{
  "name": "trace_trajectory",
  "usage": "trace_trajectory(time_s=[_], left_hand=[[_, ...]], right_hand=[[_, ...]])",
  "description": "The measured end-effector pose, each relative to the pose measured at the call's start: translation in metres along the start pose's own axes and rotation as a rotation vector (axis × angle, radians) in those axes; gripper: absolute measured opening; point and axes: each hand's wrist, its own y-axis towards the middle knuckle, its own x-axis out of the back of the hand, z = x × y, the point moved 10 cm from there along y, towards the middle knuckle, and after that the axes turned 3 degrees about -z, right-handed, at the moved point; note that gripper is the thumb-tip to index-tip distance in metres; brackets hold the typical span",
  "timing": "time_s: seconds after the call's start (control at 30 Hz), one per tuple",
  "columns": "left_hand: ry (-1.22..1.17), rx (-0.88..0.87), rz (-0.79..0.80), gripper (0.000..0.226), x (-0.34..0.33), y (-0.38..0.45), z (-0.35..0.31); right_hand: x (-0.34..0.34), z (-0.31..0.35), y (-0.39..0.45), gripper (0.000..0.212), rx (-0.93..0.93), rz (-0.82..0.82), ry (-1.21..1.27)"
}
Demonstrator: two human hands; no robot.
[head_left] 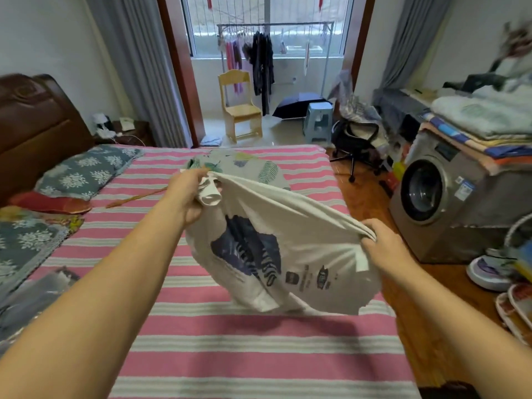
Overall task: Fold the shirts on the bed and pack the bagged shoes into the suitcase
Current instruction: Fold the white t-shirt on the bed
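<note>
Left hand (190,194): closed on a bunched edge of the white printed shirt (276,243), at 11 o'clock of the garment.
Right hand (383,246): fingers curled, pinching the same edge at 3 o'clock.
Shirt: held above the striped bed (230,355), its lower part sagging almost onto the sheet.
Handling: appears light, soft and limp; shoulders or hem corners look like the surest holds for spreading it flat.
Second garment: a leaf-patterned shirt (250,165) lies at 12 o'clock, beyond the hands.
</note>
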Motion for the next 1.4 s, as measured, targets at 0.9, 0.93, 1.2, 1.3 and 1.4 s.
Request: trace_trajectory(time_s=[0.9,0.93,1.2,1.3,1.4], left_hand=[[-0.020,0.255,0.237,0.035,-0.014,-0.083,0.186],[-0.014,0.256,0.239,0.035,-0.010,-0.081,0.186],[0.745,0.155,0.321,0.027,0.040,-0.068,0.164],[1.225,0.052,0.192,0.022,0.056,-0.055,0.154],[0.842,-0.083,0.346,0.022,0.018,-0.072,0.149]], right_hand=[[-0.168,0.060,-0.089,0.030,-0.206,0.546,0.904],[-0.167,0.053,-0.087,0.024,-0.199,0.503,0.818],[-0.119,0.043,-0.056,0.029,-0.229,0.397,0.877],[-0.109,0.071,-0.048,0.020,-0.069,0.441,0.737],[-0.103,0.099,-0.047,0.018,0.071,0.483,0.619]])
